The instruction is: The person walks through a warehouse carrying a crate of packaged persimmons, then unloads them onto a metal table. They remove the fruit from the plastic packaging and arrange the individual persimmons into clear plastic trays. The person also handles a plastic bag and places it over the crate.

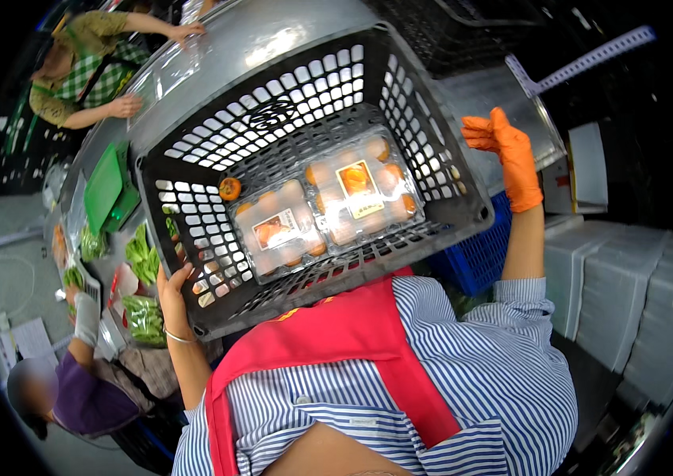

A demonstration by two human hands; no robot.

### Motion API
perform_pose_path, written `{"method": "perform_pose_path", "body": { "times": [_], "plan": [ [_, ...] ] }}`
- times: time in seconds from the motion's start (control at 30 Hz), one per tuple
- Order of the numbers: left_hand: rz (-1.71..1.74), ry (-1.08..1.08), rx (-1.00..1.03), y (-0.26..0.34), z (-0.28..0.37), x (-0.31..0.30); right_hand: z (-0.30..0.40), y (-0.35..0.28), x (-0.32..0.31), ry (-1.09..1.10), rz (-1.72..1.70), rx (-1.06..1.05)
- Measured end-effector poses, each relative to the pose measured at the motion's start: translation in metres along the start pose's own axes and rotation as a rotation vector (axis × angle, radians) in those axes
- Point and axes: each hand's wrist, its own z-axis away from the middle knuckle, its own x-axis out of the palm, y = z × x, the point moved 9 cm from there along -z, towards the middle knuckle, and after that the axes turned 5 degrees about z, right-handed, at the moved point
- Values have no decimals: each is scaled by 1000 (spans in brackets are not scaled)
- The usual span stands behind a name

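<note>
In front of me a black plastic crate (336, 285) with slotted walls stands tilted towards me. My left hand (174, 297) is bare and grips its near left corner, thumb over the wall. To the right of the crate, my right hand (506, 157) wears an orange glove; it is held up, apart from the wall, with nothing in it. Inside lie two labelled clear plastic packs of orange fruit, apparently persimmons: a left pack (280, 229) and a right pack (366, 190). A loose persimmon (230, 188) rests by the crate's left wall.
A metal table (223, 65) extends behind the crate. Bagged green vegetables (145, 318) and a green scale-like device (109, 187) are at left. Two people work on that side. A blue crate (479, 253) sits below right, beside pale foam boxes (616, 285).
</note>
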Motion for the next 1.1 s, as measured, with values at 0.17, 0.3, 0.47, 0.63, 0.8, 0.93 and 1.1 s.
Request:
{"method": "perform_pose_path", "body": {
  "times": [0.17,0.3,0.47,0.63,0.8,0.93,1.1],
  "plan": [
    [-27,-13,-3,7,-6,2,5,149,-67,365,925,109],
    [28,-143,-51,15,4,25,3,217,-17,393,1183,133],
    [82,-204,-106,14,17,27,15,211,-63,822,795,282],
    [183,-176,-186,6,23,47,31,247,-138,1081,489,357],
    [163,-143,-85,0,11,40,21,229,-154,1088,386,148],
    [137,-139,-27,-17,8,13,7,200,-99,994,416,62],
    [133,-127,-26,-16,13,11,35,187,-90,910,561,39]
  ]
}}
